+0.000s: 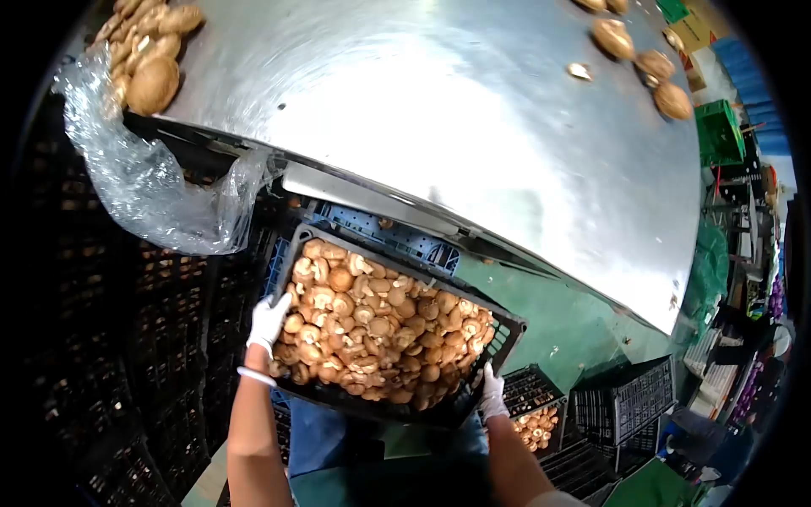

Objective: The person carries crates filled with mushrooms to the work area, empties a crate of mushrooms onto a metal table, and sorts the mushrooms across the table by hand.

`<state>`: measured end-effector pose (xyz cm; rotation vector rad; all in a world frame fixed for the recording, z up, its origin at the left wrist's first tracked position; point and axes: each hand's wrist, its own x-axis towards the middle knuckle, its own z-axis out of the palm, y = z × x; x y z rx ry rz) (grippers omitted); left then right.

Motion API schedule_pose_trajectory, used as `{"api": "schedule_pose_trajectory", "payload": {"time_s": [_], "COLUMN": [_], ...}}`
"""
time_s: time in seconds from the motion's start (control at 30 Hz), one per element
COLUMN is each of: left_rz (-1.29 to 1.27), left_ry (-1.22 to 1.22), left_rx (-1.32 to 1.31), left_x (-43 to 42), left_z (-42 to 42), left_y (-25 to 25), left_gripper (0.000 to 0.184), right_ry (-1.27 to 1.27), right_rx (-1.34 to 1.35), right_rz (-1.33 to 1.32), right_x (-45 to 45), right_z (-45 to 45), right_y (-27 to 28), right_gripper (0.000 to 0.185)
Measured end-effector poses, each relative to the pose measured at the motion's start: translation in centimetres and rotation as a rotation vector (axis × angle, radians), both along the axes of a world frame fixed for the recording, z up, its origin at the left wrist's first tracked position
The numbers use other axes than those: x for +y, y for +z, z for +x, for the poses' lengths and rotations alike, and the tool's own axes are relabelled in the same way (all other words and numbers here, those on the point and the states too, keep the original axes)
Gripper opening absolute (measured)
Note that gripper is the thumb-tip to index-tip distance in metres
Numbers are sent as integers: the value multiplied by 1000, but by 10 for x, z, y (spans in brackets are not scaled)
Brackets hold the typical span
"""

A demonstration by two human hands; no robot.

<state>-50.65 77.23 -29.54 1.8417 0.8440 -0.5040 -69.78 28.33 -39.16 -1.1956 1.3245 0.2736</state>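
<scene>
A black plastic crate [509, 331] full of brown mushrooms [372, 317] is held in front of my body, below the metal table's edge. My left hand [269, 321], in a white glove, grips the crate's left side. At the crate's lower right corner, my right hand [491, 393], also white-gloved, is closed on the rim. The fingers of both hands are partly hidden by the crate. A blue crate [380, 228] shows just behind and under the black one.
The metal table [372, 101] fills the top, with mushrooms at its left and right ends. Clear plastic film [169, 194] hangs off its left corner. Stacked dark crates [127, 338] stand at left; more black crates [629, 401] and a mushroom-filled one [553, 397] stand at lower right.
</scene>
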Motion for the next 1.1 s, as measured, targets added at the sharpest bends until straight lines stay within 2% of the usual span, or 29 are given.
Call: {"api": "schedule_pose_trajectory", "payload": {"time_s": [0.07, 0.13, 0.17, 0.2, 0.27, 0.33, 0.4, 0.47, 0.53, 0.67, 0.7, 0.73, 0.83, 0.97, 1.1], "left_rz": [68, 51, -24, -92, -143, -310, -345, -424, -545, -644, -632, -561, -520, -504, -489], "left_ry": [-141, 2, 61, 125, 96, 100, 12, -58, 46, -19, -42, -179, -194, -194, -127], "left_rx": [-165, -178, -38, 110, 151, 207, 199, 208, 185, 67, 29, -30, -112, -216, -310], "left_x": [2, -9, -8, -5, 9, 8, 26, 45, 34, 27, 20, 28, 1, -9, -19], "left_z": [-33, -47, -53, -57, -80, -70, -72, -60, -39, -28, -31, -34, -41, -64, -87], "left_y": [8, 22, 33, 50, 65, 70, 64, 72, 121, 157, 164, 157, 222, 257, 287], "left_gripper": [32, 30, 30, 29, 28, 27, 26, 35, 42, 43, 36, 29, 27, 27, 19], "right_ry": [-18, 37, 114, 164, 212, 251, 217, 250, 236, 232, 206, 182, 153, 162, 217], "right_rx": [-15, 54, 34, 11, 27, 102, 90, 53, -45, -214, -224, -233, -309, -390, -454], "right_rz": [117, 50, 40, -28, -76, -86, -117, -238, -288, -370, -382, -393, -388, -414, -455], "right_x": [-9, -27, -39, -42, -45, -50, -36, -31, -27, -31, -36, -37, -54, -64, -72], "right_z": [11, 12, 7, 7, 10, 30, 43, 38, 39, 24, 19, 15, 2, -11, -5], "right_y": [13, 16, 26, 49, 109, 155, 199, 208, 235, 269, 278, 285, 318, 350, 367], "right_gripper": [25, 21, 19, 19, 18, 19, 16, 19, 22, 22, 22, 22, 21, 25, 26]}}
